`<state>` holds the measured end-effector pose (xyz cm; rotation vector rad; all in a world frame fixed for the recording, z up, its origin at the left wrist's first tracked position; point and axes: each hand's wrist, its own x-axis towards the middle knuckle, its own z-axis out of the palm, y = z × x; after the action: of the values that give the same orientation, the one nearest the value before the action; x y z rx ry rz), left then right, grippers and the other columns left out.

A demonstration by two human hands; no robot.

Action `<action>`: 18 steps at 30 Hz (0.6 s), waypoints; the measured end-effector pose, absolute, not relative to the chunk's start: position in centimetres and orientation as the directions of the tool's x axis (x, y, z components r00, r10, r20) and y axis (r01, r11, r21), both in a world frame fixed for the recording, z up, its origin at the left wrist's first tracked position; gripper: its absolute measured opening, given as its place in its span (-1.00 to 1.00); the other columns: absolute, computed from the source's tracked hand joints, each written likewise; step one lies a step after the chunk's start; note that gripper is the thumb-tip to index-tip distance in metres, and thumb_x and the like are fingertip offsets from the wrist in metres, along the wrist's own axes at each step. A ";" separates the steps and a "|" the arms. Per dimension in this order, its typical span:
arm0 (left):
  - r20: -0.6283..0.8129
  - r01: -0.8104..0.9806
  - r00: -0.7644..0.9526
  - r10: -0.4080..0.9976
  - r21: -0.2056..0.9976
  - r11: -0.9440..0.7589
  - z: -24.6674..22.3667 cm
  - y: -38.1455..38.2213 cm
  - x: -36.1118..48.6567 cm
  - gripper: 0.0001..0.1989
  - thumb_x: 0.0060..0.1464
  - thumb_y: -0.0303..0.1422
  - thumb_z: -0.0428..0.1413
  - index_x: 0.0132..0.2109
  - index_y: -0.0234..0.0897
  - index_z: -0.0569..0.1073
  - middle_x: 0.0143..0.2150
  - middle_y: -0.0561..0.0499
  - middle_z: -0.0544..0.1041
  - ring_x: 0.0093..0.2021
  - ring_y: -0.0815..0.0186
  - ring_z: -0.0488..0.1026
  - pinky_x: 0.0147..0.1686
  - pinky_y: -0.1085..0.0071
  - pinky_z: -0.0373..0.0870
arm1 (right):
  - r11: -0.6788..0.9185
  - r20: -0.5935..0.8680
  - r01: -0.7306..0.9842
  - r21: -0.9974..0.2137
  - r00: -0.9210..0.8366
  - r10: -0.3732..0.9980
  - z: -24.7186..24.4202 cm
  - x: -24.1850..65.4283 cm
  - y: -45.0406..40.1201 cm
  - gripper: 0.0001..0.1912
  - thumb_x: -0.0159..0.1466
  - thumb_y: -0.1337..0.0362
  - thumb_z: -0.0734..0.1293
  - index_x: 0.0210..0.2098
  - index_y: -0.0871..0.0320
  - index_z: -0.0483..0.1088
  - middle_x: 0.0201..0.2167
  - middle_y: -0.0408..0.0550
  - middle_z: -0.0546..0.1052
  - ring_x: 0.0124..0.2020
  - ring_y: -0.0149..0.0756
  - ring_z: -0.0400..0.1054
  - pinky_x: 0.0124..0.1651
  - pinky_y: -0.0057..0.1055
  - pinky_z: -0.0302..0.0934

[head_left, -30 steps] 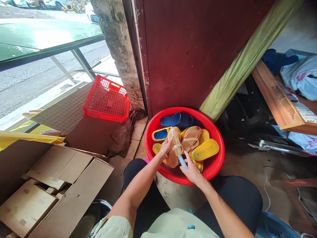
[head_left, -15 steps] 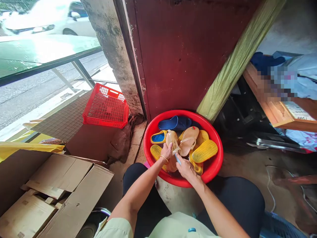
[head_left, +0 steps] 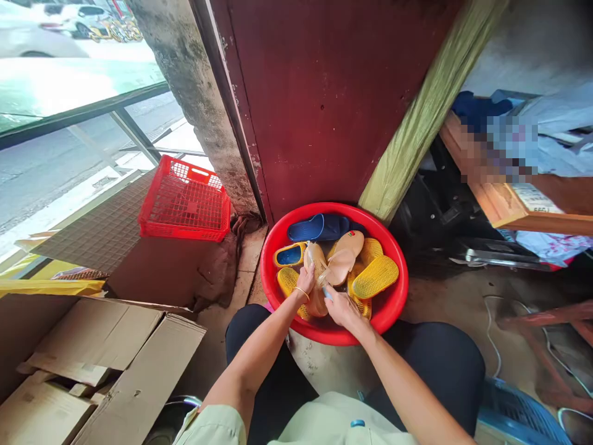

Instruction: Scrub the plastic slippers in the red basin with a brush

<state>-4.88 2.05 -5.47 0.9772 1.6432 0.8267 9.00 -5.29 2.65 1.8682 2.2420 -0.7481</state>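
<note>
A red basin (head_left: 402, 295) stands between my knees with several slippers in it. My left hand (head_left: 306, 281) is closed on a beige slipper (head_left: 316, 254), held tilted above the others. My right hand (head_left: 341, 308) grips the pale blue handle of a brush (head_left: 327, 292), its head against the beige slipper's right side and partly hidden. Just right of it lies a second beige sandal (head_left: 351, 246) with a small red ornament. Yellow slippers (head_left: 376, 278) lie around them, some sole up. A dark blue slipper (head_left: 306, 228) rests by the far rim.
On the left are a red plastic crate (head_left: 185, 201) and an open cardboard box (head_left: 143, 377). A dark red door (head_left: 333, 105) and a greenish curtain (head_left: 417, 130) rise behind the basin. Wooden furniture (head_left: 523, 213) stands right; a blue slatted object (head_left: 519, 411) lies lower right.
My view has shifted slightly right, so the scene slides left. The brush has moved a little along the beige slipper. Both hands keep their hold. Outside, the white car has moved left.
</note>
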 end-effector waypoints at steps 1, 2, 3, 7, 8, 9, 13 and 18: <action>-0.401 0.216 -0.158 0.902 0.878 0.428 -5.5 2.0 -5.0 -0.35 0.29 0.05 -0.14 0.17 -0.44 0.38 0.14 -0.34 0.49 0.15 -0.03 0.43 0.08 0.23 0.30 | 0.097 -0.399 0.951 -0.293 -0.214 0.892 3.0 8.6 -4.5 -0.48 0.38 0.28 0.15 0.32 0.09 0.24 -0.13 0.11 0.63 -0.10 -0.15 0.52 -0.16 -0.40 0.21; -0.395 0.224 -0.159 0.905 0.878 0.423 -5.4 1.9 -5.2 -0.36 0.29 0.05 -0.13 0.16 -0.44 0.40 0.13 -0.32 0.51 0.14 -0.02 0.43 0.07 0.24 0.31 | 0.096 -0.392 0.948 -0.302 -0.215 0.894 3.2 8.5 -4.0 -0.49 0.38 0.28 0.15 0.30 0.09 0.27 -0.12 0.11 0.63 -0.09 -0.16 0.52 -0.17 -0.41 0.21; -0.390 0.229 -0.161 0.907 0.879 0.419 -5.4 1.8 -5.4 -0.38 0.29 0.04 -0.12 0.14 -0.43 0.41 0.11 -0.31 0.52 0.13 -0.01 0.44 0.07 0.26 0.31 | 0.112 -0.388 0.942 -0.317 -0.236 0.891 3.5 8.7 -4.0 -0.50 0.37 0.28 0.16 0.28 0.08 0.29 -0.12 0.11 0.63 -0.10 -0.16 0.52 -0.18 -0.43 0.20; -0.354 0.181 -0.159 0.922 0.907 0.380 -5.1 1.8 -5.7 -0.47 0.28 -0.01 -0.06 0.06 -0.37 0.48 0.09 -0.27 0.55 0.10 0.04 0.46 0.04 0.30 0.34 | 0.231 -0.411 0.876 -0.424 -0.413 0.813 4.4 12.4 -6.7 -0.49 0.31 0.27 0.20 0.24 -0.01 0.37 -0.23 -0.03 0.65 -0.28 -0.22 0.52 -0.27 -0.45 0.19; -0.345 0.148 -0.167 0.923 0.917 0.370 -5.0 1.8 -5.7 -0.49 0.27 -0.02 -0.04 0.06 -0.37 0.48 0.09 -0.27 0.54 0.10 0.04 0.46 0.04 0.30 0.34 | 0.236 -0.410 0.856 -0.460 -0.440 0.799 4.7 13.7 -7.7 -0.47 0.29 0.27 0.21 0.24 -0.04 0.37 -0.22 -0.06 0.65 -0.30 -0.24 0.52 -0.27 -0.46 0.19; -0.342 0.114 -0.183 0.922 0.924 0.365 -5.0 1.9 -5.6 -0.49 0.25 -0.03 -0.01 0.07 -0.38 0.47 0.10 -0.28 0.53 0.11 0.04 0.46 0.05 0.29 0.34 | 0.239 -0.405 0.838 -0.491 -0.462 0.789 5.1 15.0 -8.5 -0.45 0.28 0.27 0.21 0.25 -0.06 0.37 -0.21 -0.08 0.65 -0.31 -0.24 0.51 -0.27 -0.46 0.21; -0.371 0.015 -0.198 0.907 0.925 0.381 -4.7 2.3 -5.4 -0.35 0.08 -0.06 0.21 0.20 -0.38 0.35 0.17 -0.29 0.49 0.12 0.02 0.45 0.07 0.25 0.34 | 0.159 -0.404 0.804 -0.573 -0.446 0.798 6.6 20.1 -10.6 -0.45 0.24 0.24 0.23 0.21 -0.13 0.42 -0.14 -0.11 0.65 -0.21 -0.18 0.53 -0.14 -0.37 0.31; -0.339 -0.021 -0.241 0.909 0.938 0.345 -4.2 2.6 -5.9 -0.46 0.02 -0.25 0.25 0.13 -0.36 0.41 0.07 -0.23 0.56 0.11 0.02 0.45 0.06 0.23 0.37 | -0.059 -0.413 0.696 -0.716 -0.354 0.839 7.1 24.8 -12.0 -0.46 0.30 0.12 0.21 0.25 -0.01 0.39 -0.15 -0.05 0.64 -0.26 -0.20 0.52 -0.17 -0.32 0.40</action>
<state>-5.93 2.55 -4.25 0.8324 1.5467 1.0988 24.82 -11.99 7.12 1.8622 2.2543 -1.5245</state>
